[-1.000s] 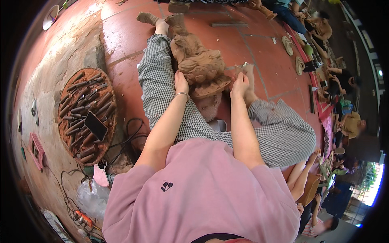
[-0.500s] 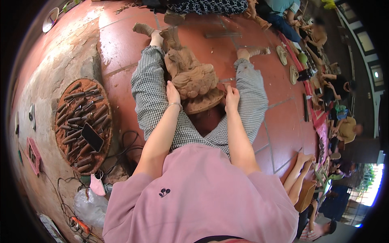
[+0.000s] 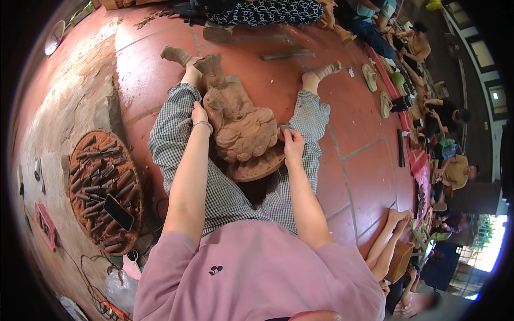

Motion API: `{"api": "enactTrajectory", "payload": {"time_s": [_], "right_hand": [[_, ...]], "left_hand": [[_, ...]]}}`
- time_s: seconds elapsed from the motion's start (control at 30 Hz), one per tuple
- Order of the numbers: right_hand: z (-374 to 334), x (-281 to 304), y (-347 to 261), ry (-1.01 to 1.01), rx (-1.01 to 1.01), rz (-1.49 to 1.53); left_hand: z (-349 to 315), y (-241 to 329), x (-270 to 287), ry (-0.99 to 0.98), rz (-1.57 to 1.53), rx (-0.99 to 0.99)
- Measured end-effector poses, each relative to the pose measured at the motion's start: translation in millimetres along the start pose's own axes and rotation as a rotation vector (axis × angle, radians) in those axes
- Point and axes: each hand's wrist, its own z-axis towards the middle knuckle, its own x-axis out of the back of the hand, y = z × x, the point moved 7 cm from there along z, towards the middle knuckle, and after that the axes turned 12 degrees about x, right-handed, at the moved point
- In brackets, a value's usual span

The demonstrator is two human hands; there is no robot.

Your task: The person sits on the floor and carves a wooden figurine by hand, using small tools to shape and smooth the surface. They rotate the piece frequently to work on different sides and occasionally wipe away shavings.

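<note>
A brown carved wooden statue (image 3: 243,128), with a round base (image 3: 258,167) toward me, lies tilted on its back between my spread legs. My left hand (image 3: 199,114) is by its left side, close to my left knee. Its fingers are partly hidden, so their grip is unclear. At the right edge of the carving, my right hand (image 3: 293,145) pinches a small flat brownish piece (image 3: 284,127) between thumb and fingers; its exact kind cannot be made out.
On the left, a round tray (image 3: 76,176) of sawdust holds several carving tools (image 3: 101,174) and a phone (image 3: 119,212). Cables and a plastic bag (image 3: 120,289) lie nearer me. A wooden block (image 3: 218,32) stands ahead. Sandals (image 3: 369,77) and several people are on the right.
The view has shifted, and the statue appears lower and further left. My left hand has moved farther up along its side. My right hand keeps the small piece at its right edge.
</note>
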Motion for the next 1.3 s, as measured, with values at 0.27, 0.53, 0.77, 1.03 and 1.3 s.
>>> {"api": "enactTrajectory", "payload": {"time_s": [0.27,0.53,0.77,1.03,1.3], "right_hand": [[104,79,23,0.244,0.121,-0.163],[158,66,27,-0.093,0.22,-1.122],[170,29,-36,-0.363,-0.007,0.071],[214,47,-19,-0.114,-0.12,-0.018],[172,-34,56,-0.391,-0.407,-0.135]], "left_hand": [[-30,-11,9,-0.06,-0.112,-0.113],[-51,8,-4,-0.115,-0.124,-0.179],[-73,25,-3,-0.123,-0.133,-0.159],[-78,26,-5,-0.177,-0.138,-0.164],[-47,15,-7,-0.122,-0.104,-0.201]]}}
